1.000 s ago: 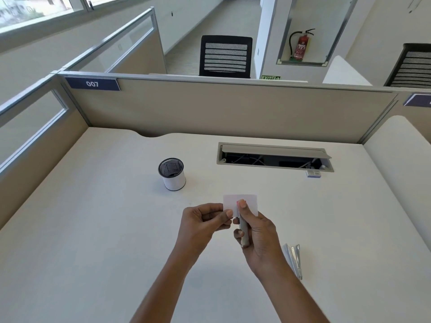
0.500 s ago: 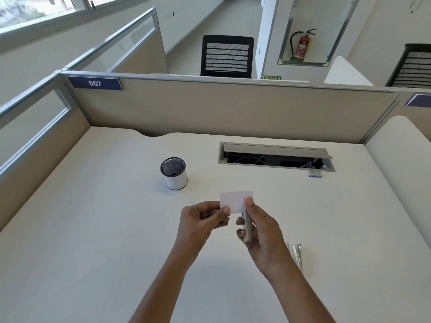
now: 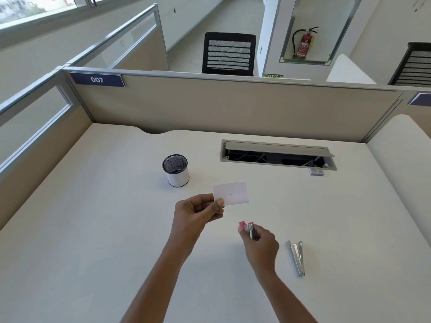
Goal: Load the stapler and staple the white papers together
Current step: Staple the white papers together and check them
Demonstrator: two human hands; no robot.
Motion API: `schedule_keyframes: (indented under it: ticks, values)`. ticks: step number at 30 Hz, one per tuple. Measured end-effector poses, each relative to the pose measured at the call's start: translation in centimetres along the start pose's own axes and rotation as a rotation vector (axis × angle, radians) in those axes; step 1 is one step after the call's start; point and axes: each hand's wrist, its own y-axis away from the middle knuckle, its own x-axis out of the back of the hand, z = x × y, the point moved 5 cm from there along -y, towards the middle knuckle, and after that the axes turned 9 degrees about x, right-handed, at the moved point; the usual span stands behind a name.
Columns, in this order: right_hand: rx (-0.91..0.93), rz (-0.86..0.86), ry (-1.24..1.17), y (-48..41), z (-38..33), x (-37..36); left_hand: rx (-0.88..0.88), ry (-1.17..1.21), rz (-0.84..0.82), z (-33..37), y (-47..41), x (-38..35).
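Note:
My left hand [image 3: 198,212] pinches the left edge of the small white papers [image 3: 233,193] and holds them above the desk; a thin staple line shows near their middle. My right hand [image 3: 261,243] grips a small pink and metal stapler [image 3: 248,228], held below and to the right of the papers and apart from them. Most of the stapler is hidden inside my fingers.
A silver metal stapler-like piece [image 3: 297,257] lies on the white desk [image 3: 93,229] right of my right hand. A mesh pen cup [image 3: 176,171] stands behind the papers. An open cable tray [image 3: 277,155] and a small staple box [image 3: 316,171] lie at the back right. Partitions enclose the desk.
My right hand has pulled the stapler down and right, away from the papers. My left hand keeps holding the papers, now fully in sight.

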Motion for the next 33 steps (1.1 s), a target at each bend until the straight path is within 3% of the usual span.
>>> schedule_keyframes:
  ticks: [3,11,29,33]
  values:
    - [0.095,-0.003,0.175,0.2,1.2,-1.4,0.013,0.000,0.003,-0.3,0.0,0.2]
    - [0.041,-0.108,0.388,0.5,2.5,-4.1,0.039,-0.004,0.005,-0.7,0.0,0.3]
    - [0.174,-0.163,0.497,0.9,3.8,-5.8,0.030,-0.033,-0.050,0.5,0.9,0.2]
    - [0.092,-0.184,0.460,0.6,3.2,-4.6,0.003,-0.033,-0.054,1.0,1.3,0.3]
